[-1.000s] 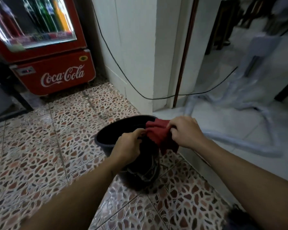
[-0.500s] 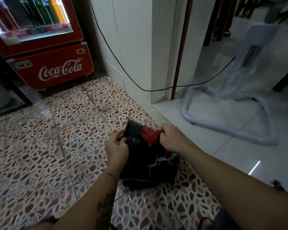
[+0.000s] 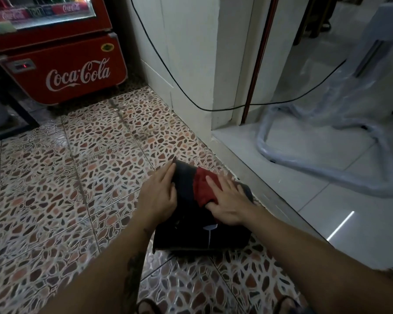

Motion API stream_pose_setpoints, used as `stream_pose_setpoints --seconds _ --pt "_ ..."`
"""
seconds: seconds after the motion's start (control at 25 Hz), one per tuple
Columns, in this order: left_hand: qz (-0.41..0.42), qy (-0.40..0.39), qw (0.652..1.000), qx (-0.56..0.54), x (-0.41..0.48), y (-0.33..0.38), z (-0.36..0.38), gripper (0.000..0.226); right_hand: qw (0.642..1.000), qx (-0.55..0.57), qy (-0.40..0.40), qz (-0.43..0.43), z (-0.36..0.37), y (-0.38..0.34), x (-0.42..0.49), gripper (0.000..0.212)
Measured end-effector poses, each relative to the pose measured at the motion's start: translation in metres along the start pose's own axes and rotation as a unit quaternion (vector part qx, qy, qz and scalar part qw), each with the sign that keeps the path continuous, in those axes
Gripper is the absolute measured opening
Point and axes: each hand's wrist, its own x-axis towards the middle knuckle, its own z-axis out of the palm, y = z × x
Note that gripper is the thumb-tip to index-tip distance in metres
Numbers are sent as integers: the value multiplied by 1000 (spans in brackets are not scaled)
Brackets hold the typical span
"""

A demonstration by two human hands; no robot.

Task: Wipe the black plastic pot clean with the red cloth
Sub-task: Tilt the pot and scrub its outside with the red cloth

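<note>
The black plastic pot (image 3: 191, 232) lies tipped on the patterned floor tiles, its outer wall facing up and its mouth turned away from me. My left hand (image 3: 159, 196) grips the pot's far left edge and steadies it. The red cloth (image 3: 202, 186) lies on the pot's wall. My right hand (image 3: 227, 205) presses flat on the cloth, fingers spread over it. A pale label shows on the pot just below my right hand.
A red Coca-Cola fridge (image 3: 64, 66) stands at the back left. A white wall corner (image 3: 191, 64) with a hanging black cable (image 3: 191, 103) rises behind the pot. To the right a raised white tiled step (image 3: 304, 200) holds a plastic-wrapped metal frame (image 3: 327, 155).
The pot went from upright to lying tipped on the floor. My right hand opened from a bunched grip to pressing flat on the cloth. The camera view dropped lower.
</note>
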Motion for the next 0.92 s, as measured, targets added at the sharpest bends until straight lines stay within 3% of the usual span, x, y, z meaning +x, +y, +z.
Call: stream_pose_setpoints --seconds 0.16,0.36,0.48,0.72,0.8,0.92 --pt "26 17 999 16 -8 -7 12 59 994 89 29 59 -3 -21 33 85" --pt "-11 12 998 -57 6 -10 11 56 979 64 171 -93 42 -36 5 89" --pt "-55 15 987 -149 18 -1 11 52 975 43 210 -52 62 -1 -21 91" --pt "-199 58 942 -264 7 42 15 48 977 75 155 125 31 30 -10 73" --pt "-243 77 928 -272 -1 51 17 50 981 94 128 110 21 13 -3 77" --pt "-262 85 927 -254 -3 42 13 51 982 167 94 5 20 -16 -6 92"
